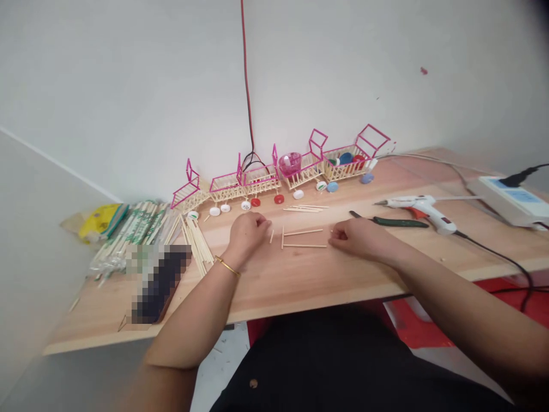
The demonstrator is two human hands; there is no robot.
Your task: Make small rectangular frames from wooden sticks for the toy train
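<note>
A small frame of thin wooden sticks (pixel 303 239) lies flat on the wooden table (pixel 300 274) between my hands: two long sticks joined by a short one at their left end. My left hand (pixel 247 233), with a gold bangle on the wrist, rests to the left of it, fingers curled, fingertips near a short loose stick (pixel 271 236). My right hand (pixel 358 237) rests at the frame's right end, fingers curled and pinched at the stick tips. What the fingers hold, if anything, is too small to make out.
A row of pink-and-wood stick carts (pixel 283 171) with bottle-cap wheels stands along the wall. Loose sticks (pixel 305 208) lie in front. A glue gun (pixel 422 210) and green-handled pliers (pixel 392 221) lie to the right, a power strip (pixel 512 200) beyond. Packs of chopsticks (pixel 141 229) sit left.
</note>
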